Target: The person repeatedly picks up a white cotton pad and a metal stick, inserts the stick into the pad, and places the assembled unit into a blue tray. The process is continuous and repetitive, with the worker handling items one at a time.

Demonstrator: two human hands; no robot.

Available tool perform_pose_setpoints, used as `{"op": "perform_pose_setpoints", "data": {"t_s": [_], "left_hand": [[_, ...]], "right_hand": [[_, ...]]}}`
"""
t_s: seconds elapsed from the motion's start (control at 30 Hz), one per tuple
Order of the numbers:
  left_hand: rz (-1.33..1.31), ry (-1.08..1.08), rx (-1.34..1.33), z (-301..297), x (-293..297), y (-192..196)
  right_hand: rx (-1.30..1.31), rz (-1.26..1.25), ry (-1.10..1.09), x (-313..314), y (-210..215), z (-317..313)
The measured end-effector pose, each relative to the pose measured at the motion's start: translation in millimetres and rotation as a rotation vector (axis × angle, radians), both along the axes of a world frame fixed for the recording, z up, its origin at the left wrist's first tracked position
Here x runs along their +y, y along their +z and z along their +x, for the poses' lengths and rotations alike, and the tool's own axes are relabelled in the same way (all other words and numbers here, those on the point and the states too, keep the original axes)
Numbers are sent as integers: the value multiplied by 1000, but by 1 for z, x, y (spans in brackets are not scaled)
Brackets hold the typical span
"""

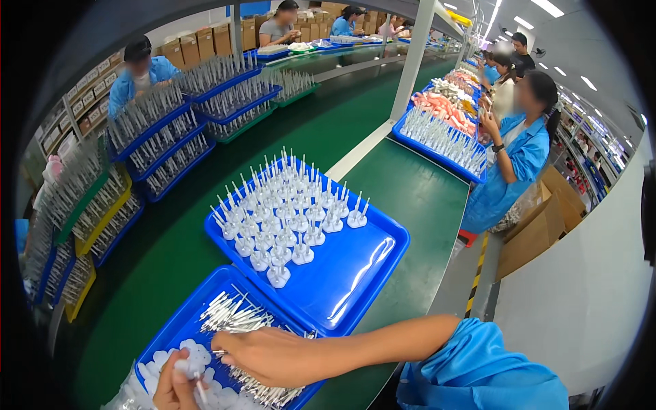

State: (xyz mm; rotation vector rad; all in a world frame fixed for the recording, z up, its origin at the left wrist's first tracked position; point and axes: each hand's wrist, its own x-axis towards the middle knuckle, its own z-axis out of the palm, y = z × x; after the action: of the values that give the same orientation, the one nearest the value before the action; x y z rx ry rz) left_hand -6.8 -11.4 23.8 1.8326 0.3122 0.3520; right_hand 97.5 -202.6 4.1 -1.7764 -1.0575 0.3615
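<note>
At the bottom of the frame, the left hand (174, 386) pinches a small white base (183, 367) with a thin metal pin (202, 392) against it, fingers closed tight around both. The right hand (270, 355), its arm reaching in from the lower right in a blue sleeve (478, 376), lies palm down over a loose heap of pins (236, 314), fingertips drawn together on one pin at the heap's left edge; the grip is narrow. Both hands work inside the near tray (179, 321), a blue one that keeps the pins and a pile of white bases (191, 352) within easy reach, side by side.

Just above, at centre frame, a second blue tray (355, 273) holds finished pieces (287, 212), each base standing with its pin upright, packed in rows toward the tray's upper left so the lower right half stays bare. Both trays sit on a green worktop (184, 246).

Along the left edge, stacked blue and yellow trays (164, 147) carry many more upright pieces. At upper right, a person in a blue coat (523, 160) stands at another filled tray (441, 140), and others work along the line at the top of the frame.
</note>
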Motion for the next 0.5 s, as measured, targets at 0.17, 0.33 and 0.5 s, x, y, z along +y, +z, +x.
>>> {"op": "perform_pose_setpoints", "data": {"t_s": [0.17, 0.33, 0.5], "left_hand": [[-299, -166, -19, -3, 19, -27], [-651, -200, -31, -1, 9, -23], [-714, -220, -10, -2, 6, -13]], "right_hand": [[-37, 128, -4, 3, 3, -2], [-114, 185, -74, 7, 2, -2], [-48, 29, -45, 2, 21, -3]]}}
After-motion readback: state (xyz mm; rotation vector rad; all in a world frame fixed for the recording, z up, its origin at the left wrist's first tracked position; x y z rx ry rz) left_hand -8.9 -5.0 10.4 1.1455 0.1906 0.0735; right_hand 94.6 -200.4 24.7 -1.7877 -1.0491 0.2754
